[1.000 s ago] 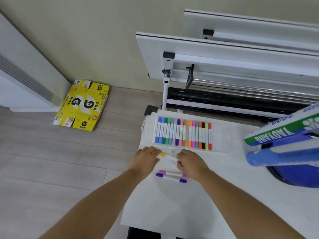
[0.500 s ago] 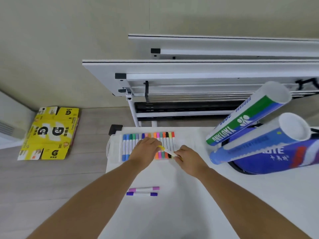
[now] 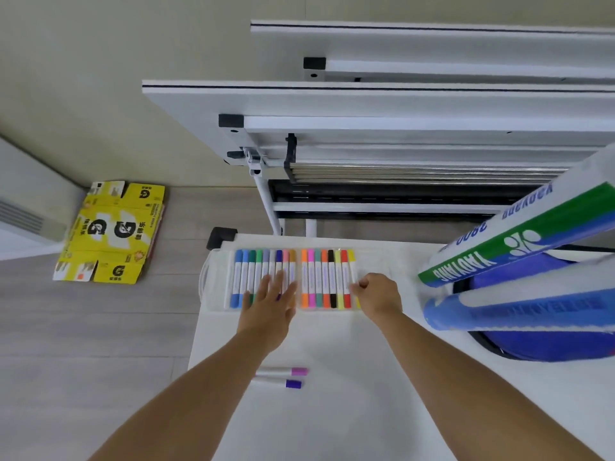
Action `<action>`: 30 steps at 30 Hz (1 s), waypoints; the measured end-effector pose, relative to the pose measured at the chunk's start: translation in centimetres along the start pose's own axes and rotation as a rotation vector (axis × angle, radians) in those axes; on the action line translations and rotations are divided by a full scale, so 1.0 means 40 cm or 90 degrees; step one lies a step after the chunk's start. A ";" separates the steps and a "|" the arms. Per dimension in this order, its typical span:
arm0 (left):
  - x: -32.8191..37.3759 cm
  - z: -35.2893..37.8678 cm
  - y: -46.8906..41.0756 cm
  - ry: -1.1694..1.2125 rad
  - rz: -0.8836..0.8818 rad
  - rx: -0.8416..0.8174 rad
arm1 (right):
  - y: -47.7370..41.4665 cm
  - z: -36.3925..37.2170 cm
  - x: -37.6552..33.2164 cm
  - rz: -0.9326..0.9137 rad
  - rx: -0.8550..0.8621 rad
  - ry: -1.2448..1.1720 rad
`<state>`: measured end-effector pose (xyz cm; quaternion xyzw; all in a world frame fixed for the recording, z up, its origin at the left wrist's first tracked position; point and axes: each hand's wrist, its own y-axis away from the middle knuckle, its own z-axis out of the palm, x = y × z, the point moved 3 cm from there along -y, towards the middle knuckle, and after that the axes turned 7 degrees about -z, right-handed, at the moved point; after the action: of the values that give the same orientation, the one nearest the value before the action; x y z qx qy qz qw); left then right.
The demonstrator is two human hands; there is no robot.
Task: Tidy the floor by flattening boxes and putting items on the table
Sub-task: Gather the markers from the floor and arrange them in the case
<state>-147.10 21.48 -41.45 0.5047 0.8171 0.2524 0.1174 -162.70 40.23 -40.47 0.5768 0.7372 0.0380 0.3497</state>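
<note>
Two bare arms reaching out over a white table [image 3: 349, 410]. Left hand [image 3: 270, 306] open and flat, fingers spread, lying on the left half of a clear marker case [image 3: 293, 279] at the far edge of the table. Under it a row of markers with blue, green, purple and pink caps. Right hand [image 3: 377, 294] curled at the right end of the case, fingers pinched on the yellow marker [image 3: 352, 271], the last one in the row. Beside that one: red, light yellow, black, orange, green, pink and orange markers, side by side in the case.

Nearer on the table, two loose markers lying flat, close together and well apart from the case: a pink marker [image 3: 283, 372] and just below it a purple marker [image 3: 279, 382].

On the right, a green and white tube [image 3: 519, 247] with letters on it, tilted, and a blue tube [image 3: 519, 314] below it, both sticking out of a dark blue bag [image 3: 539, 344] on the table.

Down on the wood floor [image 3: 100, 327], by the wall, a yellow flattened box [image 3: 111, 232] lying flat, well apart from the table. A white heater [image 3: 23, 207] next to it on the left. Behind the table, folded white tables [image 3: 399, 104] tipped on their sides.
</note>
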 end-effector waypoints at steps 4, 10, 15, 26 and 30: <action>0.000 0.001 0.000 0.007 0.007 0.005 | -0.020 0.007 -0.002 0.009 0.017 0.056; 0.000 0.001 0.003 0.013 0.007 0.001 | -0.033 0.030 0.003 0.025 0.024 0.046; -0.005 0.008 0.001 0.009 0.008 0.005 | -0.029 0.025 0.006 0.030 0.034 0.009; -0.027 -0.003 0.006 0.016 0.060 0.020 | -0.056 0.025 -0.008 0.144 0.015 0.077; -0.078 -0.006 0.070 0.049 0.056 0.089 | 0.055 0.038 -0.065 -0.082 0.140 0.232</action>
<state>-143.63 19.68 -39.97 0.5370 0.8136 0.2194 0.0391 -159.79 38.16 -39.37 0.5468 0.8233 0.0387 0.1471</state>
